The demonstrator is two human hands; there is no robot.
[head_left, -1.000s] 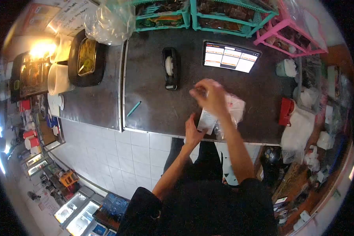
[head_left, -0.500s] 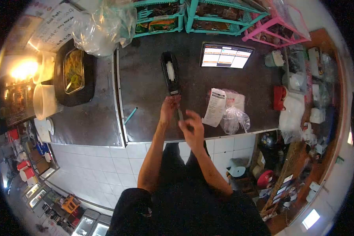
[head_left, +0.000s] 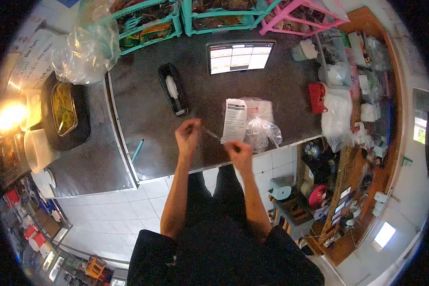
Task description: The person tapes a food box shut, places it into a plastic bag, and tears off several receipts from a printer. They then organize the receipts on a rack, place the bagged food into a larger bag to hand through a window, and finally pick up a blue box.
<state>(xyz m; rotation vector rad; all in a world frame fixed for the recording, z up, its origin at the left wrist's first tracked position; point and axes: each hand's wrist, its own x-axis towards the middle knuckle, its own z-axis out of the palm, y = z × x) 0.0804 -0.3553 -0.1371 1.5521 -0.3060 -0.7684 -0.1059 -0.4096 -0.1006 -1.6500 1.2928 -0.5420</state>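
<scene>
Tape strip (head_left: 210, 133) pinched at either end by our left hand (head_left: 188, 135) and right hand (head_left: 240, 153).
We should hold it taut, without twisting.

Tape strip (head_left: 210, 133): and here's clear plastic, thin, catching a faint shine
Receipt (head_left: 234, 120): plain paper, matt and smooth
Bag (head_left: 262, 128): see-through plastic, glossy, all crinkles
Dispenser (head_left: 164, 78): hard black plastic, a soft gloss on it
Counter (head_left: 291, 114): dark and smooth, a dull sheen
Counter edge (head_left: 295, 142): bright, looks like metal
Tablet (head_left: 240, 57): glossy, smooth screen
Racks (head_left: 219, 31): moulded turquoise plastic
Floor (head_left: 143, 200): smooth tiles, lightly shiny
Shirt (head_left: 224, 248): black cloth, matt
</scene>
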